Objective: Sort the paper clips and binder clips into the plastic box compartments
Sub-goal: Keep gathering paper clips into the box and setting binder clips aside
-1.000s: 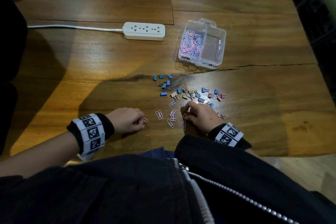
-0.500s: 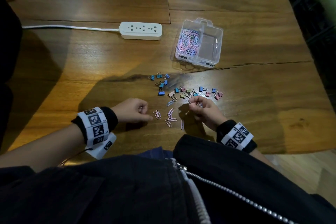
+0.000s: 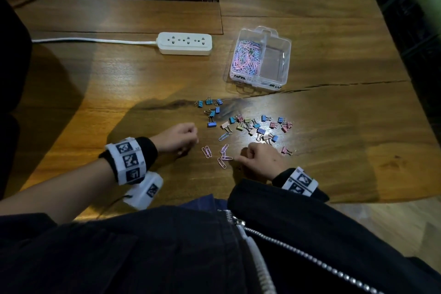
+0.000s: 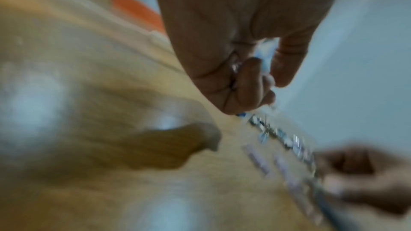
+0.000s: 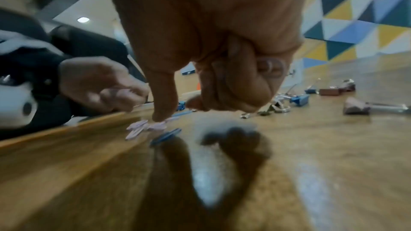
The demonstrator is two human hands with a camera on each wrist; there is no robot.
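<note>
The clear plastic box (image 3: pixel 284 55) stands at the far right of the table; its left compartment is full of paper clips (image 3: pixel 245 59) and its right compartment shows nothing inside. Small coloured binder clips (image 3: pixel 253 126) (image 5: pixel 300 99) lie scattered ahead of my hands. A few loose paper clips (image 3: pixel 224 155) lie between my hands. My left hand (image 3: pixel 188 141) (image 4: pixel 251 80) hovers with curled fingers, metal glinting inside them like held paper clips. My right hand (image 3: pixel 241 160) (image 5: pixel 175 111) has its thumb tip on pink paper clips (image 5: pixel 144 126); its other fingers are curled.
A white power strip (image 3: pixel 185 43) with its cable lies at the back left of the wooden table (image 3: pixel 95 93). A crack in the wood runs just in front of the box. The table's near edge is right behind my wrists.
My right hand rose toward the binder clips, then came back down onto the pink paper clips. My left hand lifted off the table and moved slightly forward, fingers still curled.
</note>
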